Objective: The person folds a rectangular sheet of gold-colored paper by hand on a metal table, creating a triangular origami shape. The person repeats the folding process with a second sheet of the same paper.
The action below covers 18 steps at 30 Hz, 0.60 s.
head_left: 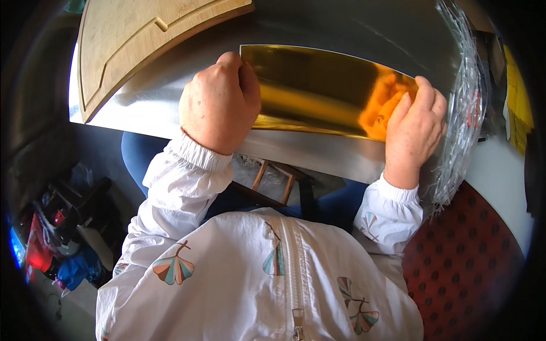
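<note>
A shiny gold sheet (pixel 307 85), long and rectangular with a thin white edge, lies over a silvery metal tabletop (pixel 335 149). At the sheet's left end my left hand (pixel 219 102) is closed, its back turned up and the fingertips hidden; the sheet's upper left corner shows beside the knuckles. My right hand (pixel 415 128) grips the sheet's right end, thumb over the gold face and fingers bent around the edge. The gold surface mirrors the right hand's fingers in orange.
A wooden cutting board (pixel 136 42) with a groove lies at the far left of the tabletop. Along the right edge hangs a bundle of clear plastic strips (pixel 460 119). Dark red patterned fabric (pixel 466 256) and a white surface (pixel 497 182) are farther right. Colourful bags (pixel 79 267) sit low at left.
</note>
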### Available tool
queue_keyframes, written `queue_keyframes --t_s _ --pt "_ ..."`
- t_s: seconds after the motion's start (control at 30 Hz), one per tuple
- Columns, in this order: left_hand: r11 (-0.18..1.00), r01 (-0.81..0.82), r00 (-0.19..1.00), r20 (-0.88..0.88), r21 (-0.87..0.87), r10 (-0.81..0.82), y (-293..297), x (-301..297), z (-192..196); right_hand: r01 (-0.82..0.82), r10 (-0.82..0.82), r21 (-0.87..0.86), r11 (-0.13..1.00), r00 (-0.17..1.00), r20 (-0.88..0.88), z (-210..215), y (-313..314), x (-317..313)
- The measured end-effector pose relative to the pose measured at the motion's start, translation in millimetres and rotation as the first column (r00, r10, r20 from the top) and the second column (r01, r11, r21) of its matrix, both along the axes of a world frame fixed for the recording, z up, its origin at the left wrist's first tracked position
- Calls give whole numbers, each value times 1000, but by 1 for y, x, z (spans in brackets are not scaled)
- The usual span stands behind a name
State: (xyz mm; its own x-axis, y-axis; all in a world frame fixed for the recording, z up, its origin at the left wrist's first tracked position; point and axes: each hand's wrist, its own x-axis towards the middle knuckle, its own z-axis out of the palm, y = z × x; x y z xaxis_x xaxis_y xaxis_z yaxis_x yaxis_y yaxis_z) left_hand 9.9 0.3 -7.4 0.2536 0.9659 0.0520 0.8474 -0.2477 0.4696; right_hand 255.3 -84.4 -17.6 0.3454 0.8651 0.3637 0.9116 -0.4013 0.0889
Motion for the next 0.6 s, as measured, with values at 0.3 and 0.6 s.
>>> queue_keyframes --t_s 0.3,0.6 --pt "1000 -28 998 -60 10 28 -2 2 -1 -251 255 44 967 955 -151 0 3 3" --pt "993 0 996 -94 115 11 0 -1 -6 40 -57 -242 969 996 -61 12 25 -58"
